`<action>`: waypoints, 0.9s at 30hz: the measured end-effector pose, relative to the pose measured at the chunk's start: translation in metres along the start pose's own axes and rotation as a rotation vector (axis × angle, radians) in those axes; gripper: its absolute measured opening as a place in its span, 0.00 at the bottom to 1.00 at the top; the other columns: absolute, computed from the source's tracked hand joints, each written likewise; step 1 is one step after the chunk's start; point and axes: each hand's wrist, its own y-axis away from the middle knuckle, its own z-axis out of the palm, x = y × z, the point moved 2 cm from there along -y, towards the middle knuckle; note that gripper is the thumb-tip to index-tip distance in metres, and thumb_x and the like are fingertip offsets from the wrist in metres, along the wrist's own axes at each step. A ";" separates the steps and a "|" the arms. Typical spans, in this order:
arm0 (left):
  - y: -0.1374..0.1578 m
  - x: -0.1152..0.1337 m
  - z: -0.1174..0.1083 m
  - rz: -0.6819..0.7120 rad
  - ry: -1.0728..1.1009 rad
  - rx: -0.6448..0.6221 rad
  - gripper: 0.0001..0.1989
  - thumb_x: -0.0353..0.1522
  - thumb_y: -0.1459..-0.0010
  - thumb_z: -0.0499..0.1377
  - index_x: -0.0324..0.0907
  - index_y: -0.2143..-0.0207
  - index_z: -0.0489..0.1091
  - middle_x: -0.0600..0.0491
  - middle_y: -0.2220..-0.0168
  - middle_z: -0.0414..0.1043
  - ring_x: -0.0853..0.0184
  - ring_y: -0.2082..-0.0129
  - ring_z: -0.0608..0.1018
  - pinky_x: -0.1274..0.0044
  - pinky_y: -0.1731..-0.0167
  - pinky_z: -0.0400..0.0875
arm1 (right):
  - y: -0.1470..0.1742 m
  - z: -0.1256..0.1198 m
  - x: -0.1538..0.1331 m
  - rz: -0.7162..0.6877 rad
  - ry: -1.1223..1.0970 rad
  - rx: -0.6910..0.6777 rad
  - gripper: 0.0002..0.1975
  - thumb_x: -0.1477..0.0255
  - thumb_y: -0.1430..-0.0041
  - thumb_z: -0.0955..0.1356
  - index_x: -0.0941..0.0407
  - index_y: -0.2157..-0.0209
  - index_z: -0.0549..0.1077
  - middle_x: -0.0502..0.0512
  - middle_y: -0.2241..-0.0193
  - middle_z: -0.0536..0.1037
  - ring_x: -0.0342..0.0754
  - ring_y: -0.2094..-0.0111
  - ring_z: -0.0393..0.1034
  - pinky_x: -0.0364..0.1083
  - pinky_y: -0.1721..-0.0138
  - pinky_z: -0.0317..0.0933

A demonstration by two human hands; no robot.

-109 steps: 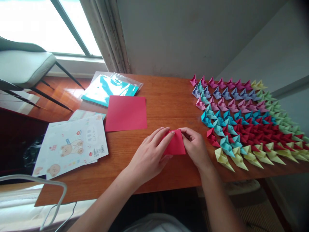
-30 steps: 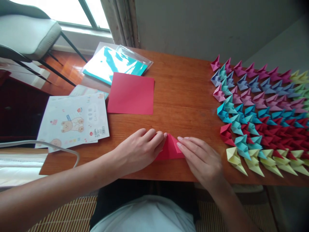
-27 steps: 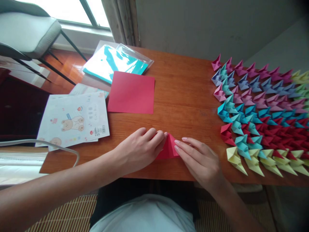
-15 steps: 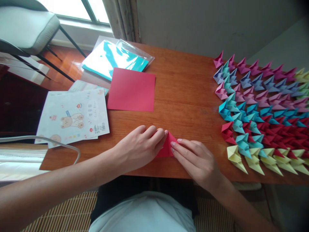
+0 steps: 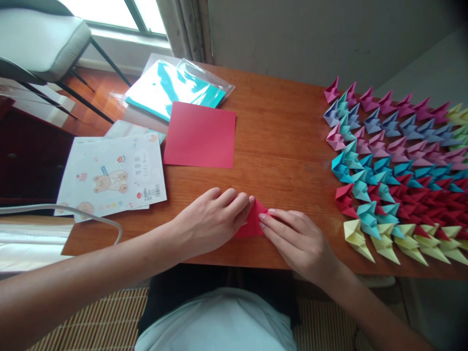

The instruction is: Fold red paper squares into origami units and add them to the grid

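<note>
A small folded piece of red origami paper (image 5: pixel 253 225) lies near the table's front edge, its tip pointing away from me. My left hand (image 5: pixel 219 214) is closed, its thumb and fingers pinching the paper near the tip and hiding the left part. From the other side, my right hand (image 5: pixel 298 239) presses its fingertips together on the paper's right edge. A flat red square sheet (image 5: pixel 200 136) lies farther back, left of both hands.
Rows of folded paper pieces (image 5: pixel 409 170) in several colours fill the table's right side. Glossy packets of turquoise paper (image 5: pixel 171 87) and a bear-printed packet (image 5: pixel 113 178) lie at the left. A white cable (image 5: pixel 91 217) crosses the left edge; a chair (image 5: pixel 47 44) stands beyond.
The hands and folded red paper stay in almost the same place. The view has shifted very slightly.
</note>
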 end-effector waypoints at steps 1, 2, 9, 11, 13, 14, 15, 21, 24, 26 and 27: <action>0.000 0.000 0.000 0.000 0.002 0.000 0.18 0.29 0.29 0.49 0.34 0.41 0.65 0.48 0.59 0.70 0.65 0.64 0.71 0.70 0.70 0.61 | 0.000 0.000 0.000 0.001 -0.001 -0.001 0.16 0.83 0.37 0.69 0.64 0.47 0.75 0.61 0.44 0.77 0.59 0.44 0.70 0.58 0.49 0.69; 0.000 0.000 0.000 0.001 0.004 0.001 0.18 0.29 0.29 0.49 0.34 0.41 0.65 0.48 0.59 0.70 0.65 0.64 0.71 0.70 0.70 0.62 | 0.000 0.000 0.000 0.000 -0.002 -0.004 0.16 0.83 0.37 0.69 0.64 0.47 0.75 0.61 0.44 0.77 0.59 0.44 0.70 0.58 0.49 0.69; 0.001 0.001 0.000 -0.003 -0.004 -0.008 0.18 0.29 0.29 0.48 0.34 0.41 0.66 0.47 0.59 0.70 0.65 0.64 0.71 0.70 0.70 0.63 | -0.002 -0.001 0.000 0.001 -0.007 0.000 0.16 0.83 0.37 0.68 0.64 0.48 0.75 0.61 0.45 0.77 0.59 0.44 0.70 0.57 0.49 0.69; 0.001 0.001 0.000 -0.001 -0.010 -0.014 0.18 0.29 0.29 0.48 0.34 0.41 0.65 0.47 0.58 0.70 0.65 0.64 0.71 0.71 0.70 0.63 | -0.001 -0.001 0.000 0.003 -0.007 -0.001 0.16 0.83 0.37 0.69 0.64 0.48 0.75 0.61 0.45 0.77 0.59 0.44 0.70 0.57 0.49 0.69; 0.000 0.001 0.000 -0.003 -0.013 -0.015 0.18 0.29 0.29 0.48 0.34 0.41 0.65 0.47 0.58 0.70 0.65 0.64 0.71 0.71 0.69 0.63 | -0.001 -0.001 0.000 0.002 -0.012 -0.005 0.17 0.84 0.38 0.69 0.64 0.47 0.75 0.61 0.44 0.77 0.60 0.44 0.70 0.58 0.49 0.69; 0.000 0.001 0.000 -0.005 -0.014 -0.012 0.18 0.30 0.29 0.48 0.34 0.41 0.65 0.47 0.58 0.70 0.65 0.64 0.71 0.71 0.70 0.63 | -0.001 0.000 0.000 0.001 -0.015 -0.008 0.17 0.84 0.38 0.69 0.65 0.47 0.75 0.62 0.44 0.77 0.60 0.44 0.70 0.58 0.49 0.69; 0.000 0.001 0.000 -0.007 -0.013 -0.010 0.18 0.30 0.29 0.48 0.34 0.41 0.65 0.47 0.59 0.70 0.65 0.64 0.71 0.71 0.70 0.63 | -0.001 0.000 0.000 0.002 -0.018 -0.007 0.17 0.84 0.39 0.69 0.65 0.47 0.75 0.62 0.44 0.77 0.60 0.44 0.70 0.58 0.49 0.69; 0.002 0.004 -0.003 0.014 0.027 0.017 0.15 0.28 0.30 0.50 0.38 0.46 0.71 0.47 0.52 0.72 0.65 0.62 0.72 0.71 0.69 0.64 | -0.005 -0.002 -0.001 0.031 -0.024 0.000 0.18 0.81 0.39 0.70 0.61 0.48 0.76 0.61 0.48 0.80 0.57 0.45 0.71 0.57 0.50 0.70; 0.004 0.007 -0.004 0.054 0.069 0.014 0.15 0.27 0.31 0.51 0.39 0.45 0.71 0.46 0.41 0.68 0.65 0.58 0.73 0.71 0.65 0.67 | -0.006 -0.002 -0.001 0.042 -0.031 0.009 0.18 0.81 0.39 0.70 0.60 0.48 0.76 0.60 0.48 0.80 0.57 0.45 0.72 0.57 0.50 0.71; 0.006 0.008 -0.005 0.069 0.086 -0.004 0.17 0.28 0.31 0.51 0.40 0.43 0.70 0.48 0.37 0.66 0.64 0.56 0.72 0.72 0.64 0.68 | -0.006 -0.002 -0.002 0.049 -0.030 0.011 0.18 0.81 0.39 0.70 0.59 0.48 0.76 0.60 0.49 0.80 0.57 0.45 0.72 0.57 0.50 0.71; 0.006 0.008 -0.005 0.073 0.089 -0.012 0.17 0.28 0.30 0.51 0.40 0.42 0.69 0.48 0.36 0.65 0.64 0.55 0.72 0.72 0.64 0.68 | -0.006 -0.002 -0.002 0.049 -0.027 0.012 0.18 0.81 0.39 0.70 0.59 0.48 0.76 0.60 0.49 0.80 0.56 0.45 0.72 0.57 0.50 0.71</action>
